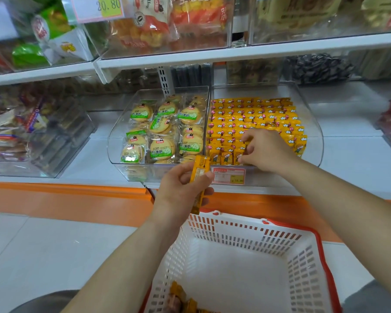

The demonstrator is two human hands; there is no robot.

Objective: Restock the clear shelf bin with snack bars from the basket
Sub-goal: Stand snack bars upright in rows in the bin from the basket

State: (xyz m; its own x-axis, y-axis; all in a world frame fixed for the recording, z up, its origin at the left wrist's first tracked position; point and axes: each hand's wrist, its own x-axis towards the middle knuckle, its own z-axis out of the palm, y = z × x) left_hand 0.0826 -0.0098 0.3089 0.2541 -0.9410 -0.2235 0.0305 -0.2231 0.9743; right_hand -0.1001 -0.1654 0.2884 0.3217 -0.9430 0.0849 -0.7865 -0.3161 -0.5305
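Gripping snack bar (200, 168) in left hand (180, 191)

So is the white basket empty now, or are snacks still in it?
Almost empty: the white plastic basket with red rim holds only a few orange-wrapped snack bars in its near corner; its floor is otherwise bare.

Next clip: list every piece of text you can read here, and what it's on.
"20.80": price card, top left.
"煎薄脆": biscuit packs, left compartment.
"15.80", faint: price label on the front of the clear bin; its other print is unreadable.
Snack bars and upper-shelf packets: print too blurred to read.
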